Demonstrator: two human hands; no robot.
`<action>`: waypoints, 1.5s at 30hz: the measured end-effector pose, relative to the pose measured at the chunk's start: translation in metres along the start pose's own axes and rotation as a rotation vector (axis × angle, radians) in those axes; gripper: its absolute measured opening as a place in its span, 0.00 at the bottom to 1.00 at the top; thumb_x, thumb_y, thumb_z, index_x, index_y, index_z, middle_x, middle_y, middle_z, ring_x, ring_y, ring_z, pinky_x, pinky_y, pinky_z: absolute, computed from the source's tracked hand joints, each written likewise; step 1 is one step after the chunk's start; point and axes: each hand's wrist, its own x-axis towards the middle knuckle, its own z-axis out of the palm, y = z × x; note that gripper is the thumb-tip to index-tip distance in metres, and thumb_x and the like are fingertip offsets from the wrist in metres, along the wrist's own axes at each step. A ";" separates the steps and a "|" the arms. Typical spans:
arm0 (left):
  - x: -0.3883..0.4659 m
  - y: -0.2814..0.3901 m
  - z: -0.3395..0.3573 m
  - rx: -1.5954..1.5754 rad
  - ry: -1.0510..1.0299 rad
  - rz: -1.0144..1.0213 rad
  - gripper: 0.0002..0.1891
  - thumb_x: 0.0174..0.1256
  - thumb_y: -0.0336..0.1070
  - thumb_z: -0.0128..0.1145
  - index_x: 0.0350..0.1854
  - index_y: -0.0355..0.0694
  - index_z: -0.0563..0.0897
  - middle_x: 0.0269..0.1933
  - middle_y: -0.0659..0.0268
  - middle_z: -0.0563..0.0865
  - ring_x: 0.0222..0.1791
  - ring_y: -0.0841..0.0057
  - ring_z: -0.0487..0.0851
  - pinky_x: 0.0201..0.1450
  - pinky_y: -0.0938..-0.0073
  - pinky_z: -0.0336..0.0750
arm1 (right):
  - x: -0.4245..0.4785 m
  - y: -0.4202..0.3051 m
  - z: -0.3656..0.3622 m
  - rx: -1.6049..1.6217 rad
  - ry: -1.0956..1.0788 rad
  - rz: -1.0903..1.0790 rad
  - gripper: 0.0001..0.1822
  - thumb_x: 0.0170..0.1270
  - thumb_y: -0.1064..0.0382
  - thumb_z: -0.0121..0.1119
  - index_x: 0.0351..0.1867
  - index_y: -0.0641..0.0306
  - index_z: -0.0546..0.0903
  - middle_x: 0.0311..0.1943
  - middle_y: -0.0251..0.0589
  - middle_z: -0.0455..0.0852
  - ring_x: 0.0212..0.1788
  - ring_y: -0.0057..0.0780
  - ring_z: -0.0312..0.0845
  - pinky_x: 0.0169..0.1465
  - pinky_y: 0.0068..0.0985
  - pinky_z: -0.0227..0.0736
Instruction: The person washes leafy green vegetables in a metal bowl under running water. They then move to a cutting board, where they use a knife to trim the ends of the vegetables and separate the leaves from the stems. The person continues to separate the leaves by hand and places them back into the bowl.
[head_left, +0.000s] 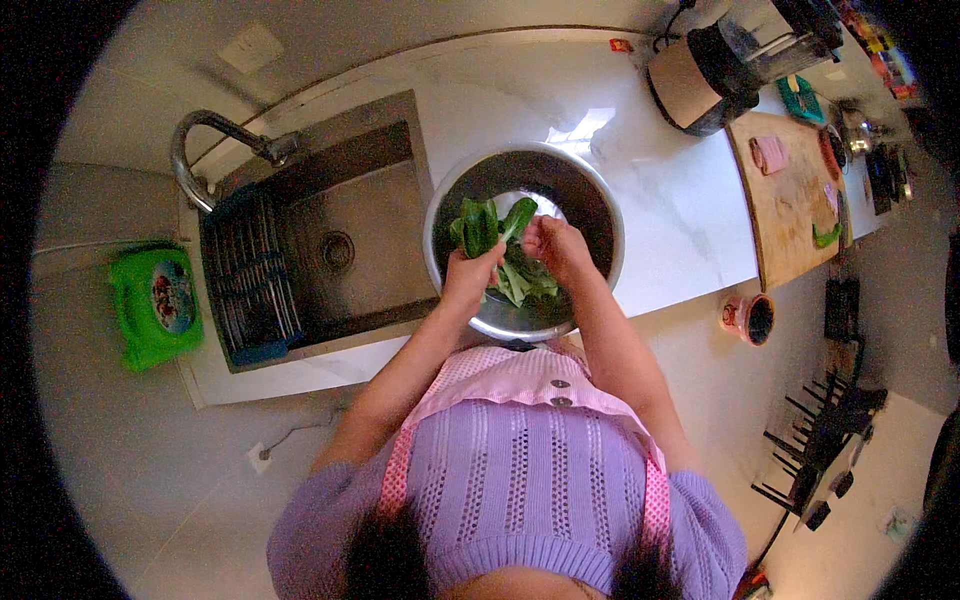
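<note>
A wide stainless steel basin (609, 199) stands on the countertop just right of the sink. Over its left part, my left hand (472, 279) is closed on a bunch of leafy greens (480, 229), whose dark leaves point up and away from me. My right hand (553, 244) is over the middle of the basin, its fingers curled close to the right side of the bunch; whether they pinch a leaf or stem cannot be made out. Paler green leaves (525, 283) lie in the basin below both hands.
Left of the basin is a sink (375, 214) with a curved faucet (225, 127) and a drying rack (247, 277). A blender (694, 79) stands at the back right, near a wooden cutting board (787, 202) holding a folded pink cloth (769, 154). A green plastic container (127, 315) is at far left.
</note>
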 end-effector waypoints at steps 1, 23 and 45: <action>0.000 0.000 0.001 0.045 0.041 0.009 0.10 0.52 0.35 0.60 0.36 0.38 0.78 0.27 0.69 0.80 0.21 0.82 0.74 0.22 0.81 0.67 | -0.009 -0.002 0.008 -0.114 0.026 -0.018 0.14 0.60 0.57 0.52 0.39 0.66 0.73 0.28 0.38 0.75 0.28 0.27 0.72 0.33 0.22 0.70; 0.003 0.009 0.006 -0.027 -0.140 -0.135 0.10 0.52 0.39 0.62 0.32 0.41 0.78 0.22 0.73 0.76 0.15 0.87 0.67 0.15 0.87 0.58 | -0.045 -0.014 0.053 0.016 -0.018 -0.188 0.15 0.60 0.58 0.52 0.48 0.59 0.71 0.40 0.36 0.77 0.40 0.28 0.74 0.40 0.25 0.71; 0.008 0.007 0.008 0.002 -0.010 -0.133 0.07 0.51 0.38 0.61 0.27 0.42 0.78 0.22 0.73 0.75 0.17 0.86 0.69 0.17 0.85 0.60 | 0.007 0.002 -0.014 -0.666 0.442 -0.430 0.14 0.61 0.62 0.45 0.40 0.73 0.73 0.29 0.50 0.77 0.33 0.48 0.74 0.39 0.33 0.70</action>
